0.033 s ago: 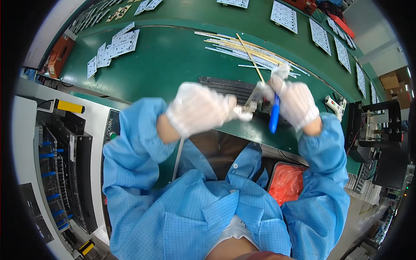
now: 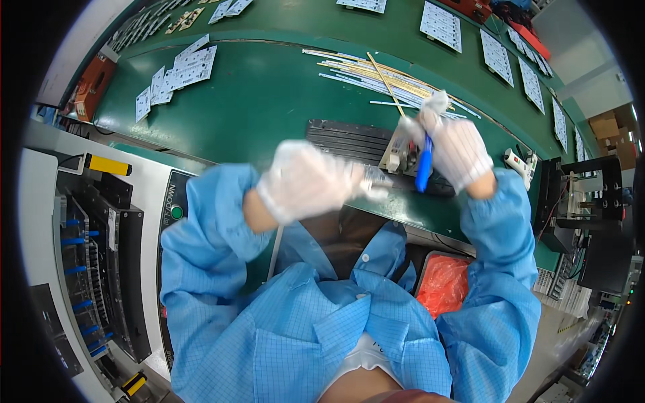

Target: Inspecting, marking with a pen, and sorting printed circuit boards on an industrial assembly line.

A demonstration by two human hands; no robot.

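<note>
My right hand [image 2: 458,153], in a white glove, is closed round a blue pen [image 2: 424,164] pointing down toward me. Its fingertips meet a small circuit board [image 2: 395,153] with pale components, on or just above a black ribbed fixture [image 2: 349,140]. Whether those fingers also grip the board is hidden. My left hand [image 2: 309,181], also white-gloved, hovers at the fixture's near edge, apart from the board. Motion smears its fingertips, so I cannot make out anything in them.
Beyond my hands lies a pile of yellow and white strips [image 2: 396,84]. White panels [image 2: 191,67] rest at the far left of the green bench, others [image 2: 440,27] on the green surface behind. A white power strip [image 2: 517,164] is at right; a red bag [image 2: 445,285] sits below the edge.
My left hand has pulled back toward me, away from the board, uncovering more of the board and fixture. My right hand has shifted slightly up and left with the blue pen.
</note>
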